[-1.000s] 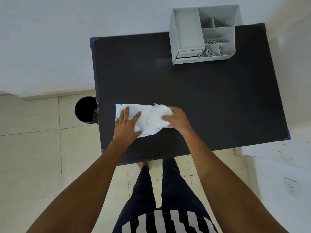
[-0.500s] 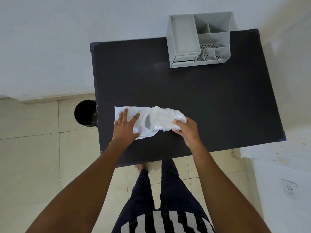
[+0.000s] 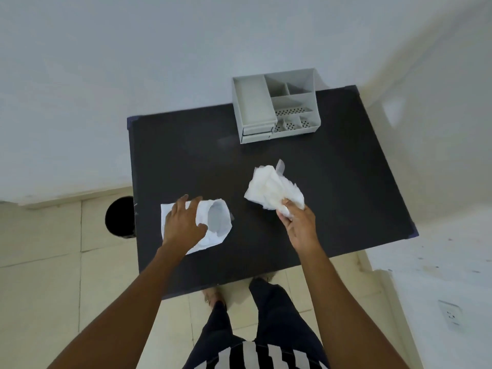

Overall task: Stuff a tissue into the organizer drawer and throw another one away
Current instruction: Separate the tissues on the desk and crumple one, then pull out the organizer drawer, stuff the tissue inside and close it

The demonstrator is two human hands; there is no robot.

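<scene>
Head view: the right hand (image 3: 299,225) grips a crumpled tissue (image 3: 273,188) by its near end, fingers closed on the paper. The bulk of the wad stands out past the fingertips toward 11 o'clock, over the middle of the dark surface (image 3: 332,182); whether it touches the top or is lifted just clear cannot be told.

The left hand (image 3: 183,222) lies palm-down, fingers spread, on a second tissue (image 3: 217,223) at the near-left part of the surface. It presses the sheet flat without curling around it. The tissue shows on both sides of the hand: a narrow strip at 9 o'clock from it, and a wider, partly lifted, rounded fold at 3 o'clock from it, by the thumb. The two tissues lie apart, bare dark top between them.

The grey organizer (image 3: 277,107) stands at the far edge, at 12 o'clock from the crumpled tissue and well apart from both hands. Its two small drawers (image 3: 257,132) sit stacked at its near-left corner, fronts toward the person, and look pushed in.

A black round bin (image 3: 118,217) stands on the tiled floor (image 3: 40,262) just beside the left edge of the surface, at 9 o'clock from the left hand.
</scene>
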